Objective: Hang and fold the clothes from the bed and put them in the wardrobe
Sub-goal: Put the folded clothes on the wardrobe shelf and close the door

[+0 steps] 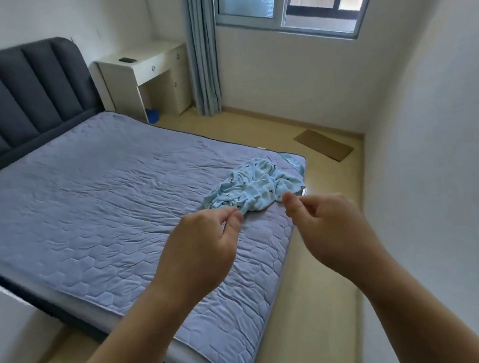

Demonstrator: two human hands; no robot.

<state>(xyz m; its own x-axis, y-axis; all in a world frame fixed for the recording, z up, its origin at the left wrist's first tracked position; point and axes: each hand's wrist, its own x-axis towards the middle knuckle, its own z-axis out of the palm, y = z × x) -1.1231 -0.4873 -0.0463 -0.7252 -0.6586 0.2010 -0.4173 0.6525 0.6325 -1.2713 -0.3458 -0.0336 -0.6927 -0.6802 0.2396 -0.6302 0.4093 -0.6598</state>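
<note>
Head view: crumpled light-blue patterned garment on quilted grey-blue bed, corner, long axis L-R, just ahead. L hand nearer, curled at garment tip, grip unclear; R hand curled, empty.

Daylight from the window at the upper right fills the room brightly and evenly, leaving only faint, soft shadows. The wide lens bows the walls and the edges of the bed toward the borders. The whole picture is slightly soft, and the forearms at the bottom are smeared.
</note>
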